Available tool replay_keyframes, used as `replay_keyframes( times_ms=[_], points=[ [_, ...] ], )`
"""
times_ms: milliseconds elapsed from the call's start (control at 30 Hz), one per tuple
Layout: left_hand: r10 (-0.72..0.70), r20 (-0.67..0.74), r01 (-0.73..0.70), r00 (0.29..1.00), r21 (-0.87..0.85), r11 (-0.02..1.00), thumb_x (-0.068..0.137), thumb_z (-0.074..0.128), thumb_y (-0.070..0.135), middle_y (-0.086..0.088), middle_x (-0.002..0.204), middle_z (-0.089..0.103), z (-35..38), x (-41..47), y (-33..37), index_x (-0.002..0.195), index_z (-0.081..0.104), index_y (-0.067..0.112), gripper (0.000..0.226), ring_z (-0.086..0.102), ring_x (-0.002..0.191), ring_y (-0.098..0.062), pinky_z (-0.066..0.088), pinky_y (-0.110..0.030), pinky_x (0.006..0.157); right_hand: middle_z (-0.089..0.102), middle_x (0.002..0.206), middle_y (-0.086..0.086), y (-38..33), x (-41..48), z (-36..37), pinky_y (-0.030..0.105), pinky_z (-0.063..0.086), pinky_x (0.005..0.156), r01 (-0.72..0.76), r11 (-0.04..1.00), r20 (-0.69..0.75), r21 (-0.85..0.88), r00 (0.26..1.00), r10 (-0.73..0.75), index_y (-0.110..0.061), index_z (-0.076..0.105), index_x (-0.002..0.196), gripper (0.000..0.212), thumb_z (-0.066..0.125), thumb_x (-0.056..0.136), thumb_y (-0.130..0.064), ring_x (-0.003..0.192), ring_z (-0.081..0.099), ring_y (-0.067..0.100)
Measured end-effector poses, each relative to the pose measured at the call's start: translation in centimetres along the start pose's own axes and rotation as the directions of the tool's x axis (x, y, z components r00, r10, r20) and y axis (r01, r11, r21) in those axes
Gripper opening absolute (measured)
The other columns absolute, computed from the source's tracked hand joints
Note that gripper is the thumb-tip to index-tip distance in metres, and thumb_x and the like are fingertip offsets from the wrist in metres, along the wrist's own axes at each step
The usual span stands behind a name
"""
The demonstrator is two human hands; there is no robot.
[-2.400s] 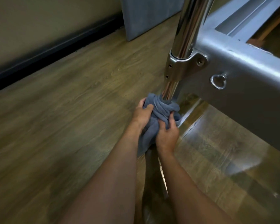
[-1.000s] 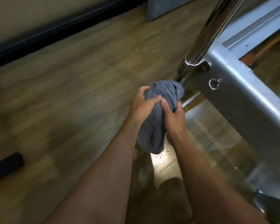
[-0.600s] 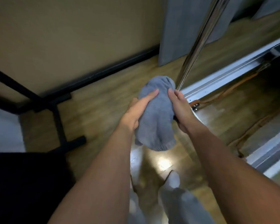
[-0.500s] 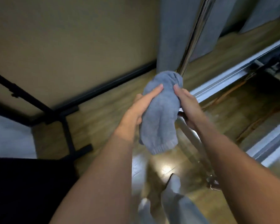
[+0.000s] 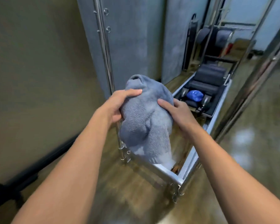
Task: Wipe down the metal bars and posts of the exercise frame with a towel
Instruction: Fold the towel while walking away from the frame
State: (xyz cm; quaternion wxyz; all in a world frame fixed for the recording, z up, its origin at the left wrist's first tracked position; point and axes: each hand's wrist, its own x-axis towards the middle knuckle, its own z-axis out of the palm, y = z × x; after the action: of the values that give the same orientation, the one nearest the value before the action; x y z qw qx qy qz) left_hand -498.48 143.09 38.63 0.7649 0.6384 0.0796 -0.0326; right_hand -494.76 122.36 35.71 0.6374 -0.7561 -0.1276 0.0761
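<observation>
Grey towel hanging vertically, chrome post upright

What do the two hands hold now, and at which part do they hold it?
A grey-blue towel, bunched up. The left hand grips its upper left side; the right hand grips its upper right side.

I'm in an exercise studio — chrome posts with eye rings rise before me. Black pads sit in the frame — more apparatus behind.
</observation>
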Motion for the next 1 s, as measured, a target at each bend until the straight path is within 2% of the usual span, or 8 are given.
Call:
replay_keyframes(
  times_ms=[133,233,300,467,633,767,900,1000],
  points=[
    [0.117,0.158,-0.146,0.981,0.186,0.972,0.074,0.075,0.009,-0.015,0.114,0.07,8.1,-2.3,2.2,0.122,0.063,0.006,0.05,0.068,0.103,-0.029,0.055,-0.038,0.089,0.068,0.114,-0.003,-0.8,-4.7,-7.9,0.028,0.053,0.086,0.041,0.993,0.045,-0.108,0.998,-0.037,-0.026,0.049,0.125,0.072,0.081,0.067,-0.054,0.098,0.067,0.007],
    [0.134,0.288,-0.222,0.948,0.298,0.928,0.079,0.072,0.004,-0.013,0.113,0.071,16.1,-3.8,3.0,0.122,0.063,0.011,0.045,0.069,0.101,-0.023,0.056,-0.034,0.088,0.058,0.128,-0.004,-1.7,-8.5,-15.0,0.028,0.048,0.096,0.159,0.96,0.01,-0.229,0.987,-0.161,-0.03,0.04,0.139,0.099,0.082,0.056,-0.063,0.111,0.062,0.007],
    [0.093,0.386,-0.241,0.918,0.355,0.903,0.081,0.071,0.005,-0.011,0.113,0.072,21.7,-4.5,2.9,0.122,0.064,0.015,0.043,0.069,0.1,-0.021,0.057,-0.032,0.087,0.056,0.133,-0.006,-2.7,-11.0,-19.9,0.026,0.046,0.1,0.21,0.954,0.011,-0.216,0.977,-0.213,-0.029,0.041,0.14,0.09,0.083,0.065,-0.054,0.117,0.057,0.004],
    [0.089,0.463,-0.297,0.882,0.398,0.868,0.08,0.077,0.022,-0.009,0.11,0.073,34.5,-4.0,1.1,0.117,0.066,0.016,0.038,0.069,0.101,-0.022,0.055,-0.038,0.09,0.073,0.106,-0.004,-3.2,-15.5,-31.6,0.037,0.051,0.094,0.17,0.93,-0.068,-0.325,0.977,-0.202,-0.02,0.068,0.111,0.036,0.073,0.081,-0.038,0.102,0.066,0.01],
    [0.079,0.468,-0.276,0.88,0.369,0.887,0.086,0.072,0.035,-0.002,0.099,0.074,44.2,-2.3,-1.4,0.109,0.068,0.013,0.033,0.07,0.09,-0.016,0.055,-0.03,0.083,0.06,0.081,0.014,-0.9,-17.3,-41.3,0.035,0.039,0.071,0.037,0.996,-0.367,-0.082,0.928,-0.065,0.01,0.06,0.093,0.046,0.066,0.084,-0.034,0.075,0.051,0.018],
    [-0.032,0.61,-0.177,0.792,0.279,0.944,0.083,0.072,0.015,-0.011,0.114,0.07,50.2,0.2,-3.2,0.125,0.061,0.01,0.044,0.068,0.102,-0.022,0.054,-0.037,0.093,0.054,0.075,0.008,1.1,-17.3,-47.1,0.032,0.036,0.066,-0.006,1.0,-0.551,0.005,0.835,0.007,-0.009,0.061,0.075,0.026,0.062,0.09,-0.03,0.071,0.048,0.017],
    [-0.001,0.602,-0.211,0.798,0.28,0.937,0.084,0.071,0.002,-0.013,0.115,0.07,56.5,5.4,-4.7,0.124,0.061,0.013,0.043,0.067,0.108,-0.027,0.056,-0.036,0.089,0.056,0.078,0.01,2.7,-15.6,-53.2,0.029,0.037,0.063,-0.006,0.994,-0.606,0.109,0.792,0.071,-0.009,0.06,0.086,0.016,0.059,0.095,-0.022,0.073,0.051,0.019],
    [0.05,0.582,-0.27,0.811,0.298,0.916,0.084,0.069,0.0,-0.009,0.11,0.072,60.8,10.5,-5.0,0.12,0.065,0.015,0.039,0.069,0.102,-0.022,0.057,-0.028,0.079,0.068,0.099,0.004,3.9,-13.0,-57.8,0.029,0.051,0.071,-0.006,0.988,-0.538,0.157,0.838,0.09,-0.009,0.06,0.105,0.024,0.067,0.091,-0.027,0.084,0.066,0.014]
  ],
)
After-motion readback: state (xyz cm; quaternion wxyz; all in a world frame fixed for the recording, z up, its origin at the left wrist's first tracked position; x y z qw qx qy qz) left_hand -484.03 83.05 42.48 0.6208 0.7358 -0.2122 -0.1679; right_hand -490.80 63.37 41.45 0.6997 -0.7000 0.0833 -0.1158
